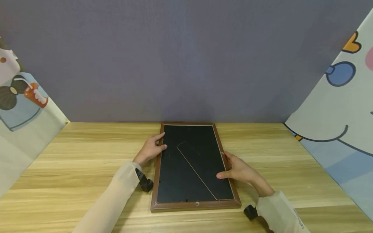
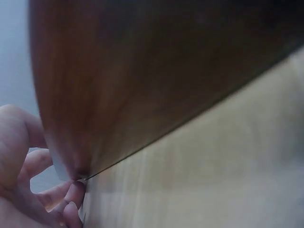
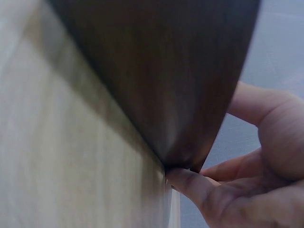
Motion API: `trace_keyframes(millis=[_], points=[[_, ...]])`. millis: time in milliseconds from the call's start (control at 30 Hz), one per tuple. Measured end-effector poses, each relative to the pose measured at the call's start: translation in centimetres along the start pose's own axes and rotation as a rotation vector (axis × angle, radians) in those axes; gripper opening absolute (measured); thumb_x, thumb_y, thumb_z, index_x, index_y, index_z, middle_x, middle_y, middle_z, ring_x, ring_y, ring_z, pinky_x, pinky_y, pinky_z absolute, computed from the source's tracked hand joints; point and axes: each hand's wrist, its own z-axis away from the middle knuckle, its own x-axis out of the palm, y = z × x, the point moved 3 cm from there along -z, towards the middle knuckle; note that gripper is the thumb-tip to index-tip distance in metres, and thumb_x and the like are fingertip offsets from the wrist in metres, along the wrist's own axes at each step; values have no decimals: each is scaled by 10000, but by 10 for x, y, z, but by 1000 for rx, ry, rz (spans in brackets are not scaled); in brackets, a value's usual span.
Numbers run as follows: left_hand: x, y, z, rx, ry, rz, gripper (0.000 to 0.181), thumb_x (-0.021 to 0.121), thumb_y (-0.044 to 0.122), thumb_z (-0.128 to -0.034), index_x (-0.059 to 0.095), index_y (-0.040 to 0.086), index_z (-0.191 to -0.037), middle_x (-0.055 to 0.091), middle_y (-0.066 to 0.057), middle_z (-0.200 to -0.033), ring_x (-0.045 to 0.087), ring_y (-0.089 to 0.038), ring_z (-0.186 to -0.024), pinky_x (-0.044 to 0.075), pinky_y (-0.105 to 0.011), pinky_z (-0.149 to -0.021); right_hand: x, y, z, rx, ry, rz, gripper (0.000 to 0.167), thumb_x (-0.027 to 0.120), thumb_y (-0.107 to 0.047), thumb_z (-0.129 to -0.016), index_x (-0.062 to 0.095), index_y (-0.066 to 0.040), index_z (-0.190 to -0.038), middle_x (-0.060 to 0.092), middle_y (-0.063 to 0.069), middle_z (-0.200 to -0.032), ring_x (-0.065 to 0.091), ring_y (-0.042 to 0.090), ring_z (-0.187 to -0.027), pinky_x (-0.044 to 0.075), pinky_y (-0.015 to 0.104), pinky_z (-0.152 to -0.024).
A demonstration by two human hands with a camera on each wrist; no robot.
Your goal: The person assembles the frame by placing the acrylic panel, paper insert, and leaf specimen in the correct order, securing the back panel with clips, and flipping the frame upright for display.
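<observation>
A picture frame [image 1: 172,206] with a brown border lies on the table, its black backing board [image 1: 192,161] facing up. A pale slanting line marks the edge of a black flap, likely the frame's stand, on the board. My left hand [image 1: 150,149] grips the frame's left side, the thumb over the top. On the opposite side, somewhat nearer to me, my right hand [image 1: 240,168] holds the border with its thumb on the board. Both wrist views show fingertips [image 2: 73,192] tucked at the frame's lower edge, against the tabletop.
The frame rests on a wood-grain table [image 1: 102,142], its far end close to a grey upright panel [image 1: 186,64]. Cartoon-printed sheets [image 1: 335,113] flank the table on both sides. A small black device [image 1: 145,184] is strapped at each wrist.
</observation>
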Motion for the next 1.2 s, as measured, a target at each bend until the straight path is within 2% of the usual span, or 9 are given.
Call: trace_keyframes(millis=[267, 533, 600, 667, 800, 867, 933, 1067, 1200], points=[[-2, 0, -3, -33, -29, 16, 587, 559, 99, -916, 346, 27, -1458, 295, -342, -1427, 539, -402, -1053, 507, -446, -851, 0, -2, -1, -7, -4, 14, 1092, 817, -247, -747, 87, 205, -1422, 184, 406, -1465, 244, 547, -1336, 322, 595, -1070], [-5, 1, -6, -56, -77, 25, 594, 553, 86, -907, 337, 31, -1458, 193, -340, -1494, 216, -482, -1377, 319, -572, -1087, 1, -3, 0, -1, -6, 6, 1090, 817, -237, -747, 84, 205, -1422, 176, 412, -1463, 239, 551, -1336, 316, 600, -1071], [-5, 1, -7, -65, -92, 40, 597, 552, 74, -905, 334, 38, -1460, 183, -317, -1513, 461, -436, -1212, 484, -462, -898, 1, -3, 0, -1, -11, 0, 1092, 812, -247, -752, 78, 201, -1425, 167, 407, -1469, 230, 550, -1339, 313, 601, -1073], [-5, 1, -9, -58, -102, 63, 598, 551, 59, -904, 332, 35, -1460, 215, -293, -1518, 573, -319, -814, 463, -329, -638, 0, -2, 0, -1, -18, -8, 1094, 805, -257, -761, 66, 196, -1429, 151, 403, -1476, 215, 552, -1343, 310, 608, -1070], [-4, 1, -10, -10, -108, 94, 596, 557, 39, -907, 326, 10, -1456, 246, -285, -1510, 344, -214, -543, 313, -256, -523, -2, 1, 2, 3, -30, -32, 1098, 792, -274, -774, 45, 184, -1437, 119, 389, -1492, 179, 552, -1354, 300, 620, -1069], [-4, -1, -9, 6, -106, 93, 601, 560, 47, -918, 309, 6, -1463, 239, -291, -1510, 472, -306, -656, 389, -278, -575, -3, 1, 1, -3, -33, -43, 1101, 794, -277, -772, 46, 185, -1436, 116, 386, -1495, 175, 550, -1357, 299, 619, -1070], [-4, -3, -6, 6, -116, 97, 630, 561, 73, -935, 258, 9, -1484, 198, -286, -1525, 538, -427, -1013, 497, -340, -748, -2, 1, 1, -12, -38, -48, 1100, 794, -283, -772, 51, 185, -1436, 117, 382, -1497, 178, 548, -1357, 309, 615, -1065], [-9, -11, 4, -58, -155, 239, 746, 546, 139, -962, 69, 25, -1523, 172, -269, -1538, 295, -458, -1360, 391, -524, -1058, -2, 2, 0, -19, -31, -57, 1085, 798, -284, -766, 80, 164, -1444, 138, 365, -1504, 180, 538, -1365, 319, 617, -1058], [-15, -16, 19, -132, -174, 398, 748, 531, 145, -968, 44, -54, -1500, 219, -291, -1514, 300, -441, -1365, 381, -519, -1068, -4, 4, 0, -17, -32, -77, 1064, 797, -278, -769, 98, 141, -1453, 145, 358, -1507, 170, 536, -1370, 318, 627, -1055]])
